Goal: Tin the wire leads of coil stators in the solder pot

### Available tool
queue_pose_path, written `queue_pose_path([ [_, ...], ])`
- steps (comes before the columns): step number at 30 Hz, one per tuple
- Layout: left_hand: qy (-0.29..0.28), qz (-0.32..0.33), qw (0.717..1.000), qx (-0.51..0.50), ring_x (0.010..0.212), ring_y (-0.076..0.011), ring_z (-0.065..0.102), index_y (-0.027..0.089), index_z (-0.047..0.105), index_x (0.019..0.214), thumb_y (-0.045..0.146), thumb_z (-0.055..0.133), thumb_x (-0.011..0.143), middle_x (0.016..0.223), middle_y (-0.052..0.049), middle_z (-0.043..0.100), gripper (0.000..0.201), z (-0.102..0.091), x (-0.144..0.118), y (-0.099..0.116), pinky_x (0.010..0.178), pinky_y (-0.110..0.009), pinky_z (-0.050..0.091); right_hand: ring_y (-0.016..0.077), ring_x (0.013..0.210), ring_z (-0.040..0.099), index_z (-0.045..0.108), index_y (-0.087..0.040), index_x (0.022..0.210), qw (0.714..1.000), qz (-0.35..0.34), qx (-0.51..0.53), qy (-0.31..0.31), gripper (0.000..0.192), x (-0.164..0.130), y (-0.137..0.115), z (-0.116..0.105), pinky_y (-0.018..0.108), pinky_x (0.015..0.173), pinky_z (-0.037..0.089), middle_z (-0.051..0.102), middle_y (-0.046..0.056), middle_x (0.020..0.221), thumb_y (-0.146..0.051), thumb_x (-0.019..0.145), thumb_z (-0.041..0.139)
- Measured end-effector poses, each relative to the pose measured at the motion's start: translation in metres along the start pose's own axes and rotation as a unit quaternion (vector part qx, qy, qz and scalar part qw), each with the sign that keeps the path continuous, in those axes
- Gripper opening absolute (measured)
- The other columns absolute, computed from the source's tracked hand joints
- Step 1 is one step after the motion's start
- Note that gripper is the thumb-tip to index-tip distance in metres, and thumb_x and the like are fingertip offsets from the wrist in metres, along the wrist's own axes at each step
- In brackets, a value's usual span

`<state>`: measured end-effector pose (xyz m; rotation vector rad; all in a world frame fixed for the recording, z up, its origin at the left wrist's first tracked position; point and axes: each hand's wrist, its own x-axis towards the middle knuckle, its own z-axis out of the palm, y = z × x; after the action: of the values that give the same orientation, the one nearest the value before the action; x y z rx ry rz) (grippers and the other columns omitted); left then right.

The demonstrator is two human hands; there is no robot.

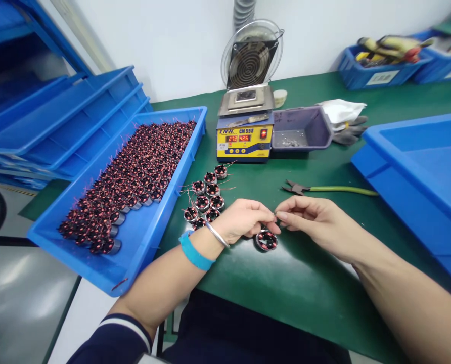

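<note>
A small round motor stator (266,240), black with copper windings and a silvery ring, sits just under my fingertips above the green table. My left hand (248,220) has its thumb and fingers pinched close over it. Facing it, my right hand (312,215) pinches thumb against forefinger, the two sets of fingertips almost touching. Between them a thin reddish wire barely shows; its full run is hidden by the fingers. Left of my hands, several similar stators (201,203) stand in rows, thin wire ends sticking out.
A blue tray (200,136) of stators stands left. Behind are a yellow-fronted solder pot (244,141), a fan (251,60) and a purple bin (326,132). Green-handled cutters (339,189) lie beyond my right hand. A blue crate (407,132) borders the right; gloves (349,132) lie behind.
</note>
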<state>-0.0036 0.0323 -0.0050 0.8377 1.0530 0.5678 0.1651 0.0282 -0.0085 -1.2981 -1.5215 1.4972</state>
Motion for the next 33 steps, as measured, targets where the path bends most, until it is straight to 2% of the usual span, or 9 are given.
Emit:
queue_pose_path([
  [4,0.005,0.001,1.000,-0.005,0.031,0.0006,0.028,0.012,0.055,0.060,0.004,0.056,0.078,0.052,-0.001,0.063,0.019,0.001,-0.002,0.001,0.035,-0.016,0.016,0.0167,0.062,0.062,0.066,-0.018,0.074,0.997,-0.047,-0.053,0.020,0.054,-0.001,0.003,0.003,0.028,0.057,0.049,0.069,0.006,0.069,-0.071,0.065,0.071],
  [9,0.018,-0.002,1.000,0.000,0.033,0.0007,0.030,0.012,0.054,0.059,0.003,0.058,0.075,0.049,0.002,0.060,0.019,0.003,-0.003,0.003,0.036,-0.015,0.017,0.0197,0.067,0.065,0.069,-0.018,0.090,0.988,-0.073,-0.129,0.039,0.045,-0.004,0.008,-0.001,0.030,0.060,0.051,0.072,0.007,0.077,-0.060,0.075,0.065],
  [12,0.038,0.008,0.999,0.016,0.035,0.0004,0.035,0.012,0.056,0.061,0.004,0.060,0.075,0.050,0.003,0.059,0.017,0.003,-0.002,0.001,0.039,-0.014,0.024,0.0174,0.061,0.062,0.069,-0.019,0.079,0.978,-0.079,-0.192,0.028,0.036,-0.004,0.005,-0.003,0.029,0.056,0.047,0.071,0.006,0.073,-0.054,0.081,0.060],
  [17,0.057,0.039,0.997,0.032,0.040,-0.0011,0.043,0.012,0.058,0.063,0.004,0.061,0.076,0.050,0.004,0.059,0.015,0.004,-0.001,-0.003,0.046,-0.014,0.035,0.0153,0.055,0.057,0.065,-0.020,0.073,0.976,-0.086,-0.196,0.029,0.035,-0.006,0.004,0.001,0.026,0.050,0.043,0.067,0.004,0.065,-0.052,0.083,0.055],
  [19,0.058,0.045,0.997,0.034,0.040,-0.0015,0.044,0.012,0.057,0.062,0.003,0.060,0.077,0.050,0.004,0.058,0.017,0.004,0.000,-0.003,0.047,-0.015,0.036,0.0158,0.055,0.057,0.065,-0.020,0.074,0.970,-0.096,-0.207,0.082,0.030,-0.011,0.007,0.002,0.027,0.050,0.044,0.066,0.004,0.065,-0.048,0.082,0.056],
  [22,0.061,0.046,0.996,0.041,0.041,-0.0020,0.045,0.012,0.057,0.061,0.002,0.059,0.077,0.049,0.004,0.058,0.019,0.006,0.000,-0.004,0.048,-0.015,0.037,0.0174,0.060,0.060,0.066,-0.022,0.081,0.944,-0.129,-0.236,0.189,0.021,-0.022,0.013,0.004,0.030,0.056,0.048,0.069,0.005,0.073,-0.040,0.082,0.058],
  [24,0.060,0.041,0.996,0.044,0.041,-0.0025,0.046,0.012,0.057,0.061,0.002,0.059,0.077,0.049,0.004,0.058,0.019,0.007,0.000,-0.004,0.049,-0.015,0.039,0.0183,0.064,0.063,0.068,-0.023,0.086,0.935,-0.152,-0.239,0.213,0.018,-0.028,0.016,0.006,0.033,0.062,0.051,0.070,0.005,0.079,-0.038,0.083,0.059],
  [30,0.052,0.044,0.997,0.035,0.043,-0.0034,0.048,0.012,0.057,0.061,0.003,0.059,0.075,0.050,0.004,0.059,0.017,0.007,0.000,-0.004,0.051,-0.016,0.041,0.0228,0.080,0.069,0.071,-0.023,0.090,0.946,-0.173,-0.218,0.169,0.018,-0.027,0.018,0.020,0.037,0.074,0.056,0.074,0.007,0.091,-0.032,0.084,0.056],
  [33,0.051,0.047,0.997,0.035,0.041,-0.0028,0.046,0.013,0.057,0.061,0.003,0.058,0.074,0.050,0.004,0.059,0.017,0.007,0.001,-0.004,0.048,-0.015,0.039,0.0225,0.078,0.069,0.072,-0.023,0.091,0.952,-0.165,-0.201,0.164,0.019,-0.025,0.017,0.022,0.035,0.071,0.057,0.074,0.007,0.089,-0.032,0.084,0.056],
])
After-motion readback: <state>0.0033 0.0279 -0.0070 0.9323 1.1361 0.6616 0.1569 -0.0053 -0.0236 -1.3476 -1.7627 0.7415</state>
